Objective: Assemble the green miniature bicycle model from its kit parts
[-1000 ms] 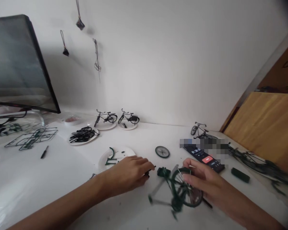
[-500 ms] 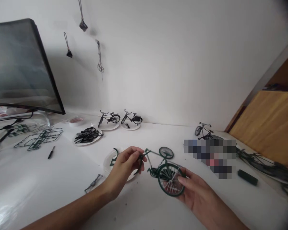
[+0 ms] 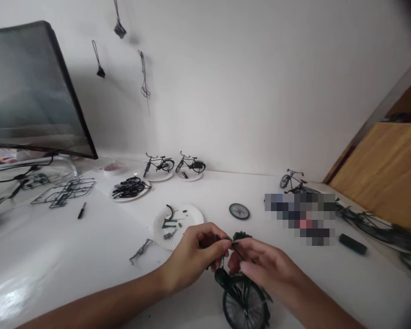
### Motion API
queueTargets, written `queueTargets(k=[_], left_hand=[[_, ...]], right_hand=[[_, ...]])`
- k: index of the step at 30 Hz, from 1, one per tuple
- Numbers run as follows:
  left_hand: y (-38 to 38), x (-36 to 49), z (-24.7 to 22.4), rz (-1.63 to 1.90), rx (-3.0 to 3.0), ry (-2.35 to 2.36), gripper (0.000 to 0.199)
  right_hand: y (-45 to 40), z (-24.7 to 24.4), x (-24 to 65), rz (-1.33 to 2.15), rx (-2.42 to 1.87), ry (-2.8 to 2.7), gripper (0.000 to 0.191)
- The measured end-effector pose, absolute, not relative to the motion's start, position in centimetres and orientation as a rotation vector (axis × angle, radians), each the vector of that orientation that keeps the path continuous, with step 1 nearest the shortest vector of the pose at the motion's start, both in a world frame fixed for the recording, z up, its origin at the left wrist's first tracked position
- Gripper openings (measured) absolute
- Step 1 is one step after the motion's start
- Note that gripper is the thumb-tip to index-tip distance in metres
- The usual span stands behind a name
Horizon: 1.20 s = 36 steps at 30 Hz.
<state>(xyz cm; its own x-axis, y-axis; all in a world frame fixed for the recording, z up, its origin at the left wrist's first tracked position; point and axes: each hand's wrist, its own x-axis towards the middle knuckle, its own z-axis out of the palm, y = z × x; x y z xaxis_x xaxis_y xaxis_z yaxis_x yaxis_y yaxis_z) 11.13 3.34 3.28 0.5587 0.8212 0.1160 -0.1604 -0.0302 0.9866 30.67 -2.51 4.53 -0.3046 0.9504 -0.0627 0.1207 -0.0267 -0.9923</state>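
A green model bicycle (image 3: 245, 299) is between my hands, its rear wheel hanging towards me. My left hand (image 3: 195, 253) pinches at the front end of its frame; the small piece in those fingertips is mostly hidden. My right hand (image 3: 263, 265) is closed around the frame close by, with fingertips almost meeting the left ones. Beyond them, a loose spoked wheel (image 3: 239, 211) lies flat on the white table. A white paper plate (image 3: 159, 224) to the left holds a green curved fender (image 3: 170, 211) and several tiny parts. Nearby rests a grey handlebar part (image 3: 141, 251).
Finished-looking model bicycles (image 3: 160, 165) stand on plates by the wall. Left are a plate of black parts (image 3: 130, 188), green sprues (image 3: 70, 191), a small knife (image 3: 81, 210) and a monitor (image 3: 37, 91). Right are a green block (image 3: 352, 244) and more bicycle models (image 3: 370, 221).
My hands have come together at the bicycle's front end. The bicycle has turned and dropped lower, with my right hand moved from its rear wheel to its frame. The view shifted slightly.
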Motion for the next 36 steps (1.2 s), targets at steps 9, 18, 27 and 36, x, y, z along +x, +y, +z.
queueTargets(k=[9, 18, 27, 36], left_hand=[[3.5, 10.8, 2.4, 0.855, 1.371, 0.579, 0.027], [3.5, 10.7, 2.5, 0.828, 1.408, 0.63, 0.027], [3.3, 10.7, 2.5, 0.815, 1.406, 0.646, 0.028], [3.1, 10.7, 2.2, 0.782, 1.418, 0.637, 0.027]], right_hand=[[-2.5, 3.1, 30.3, 1.23, -1.379, -1.559, 0.028], [-2.3, 2.9, 29.7, 1.156, -1.379, -1.491, 0.041], [-2.3, 2.9, 29.6, 1.223, -1.319, -1.394, 0.039], [-2.3, 3.0, 29.4, 1.29, -1.323, -1.352, 0.036]])
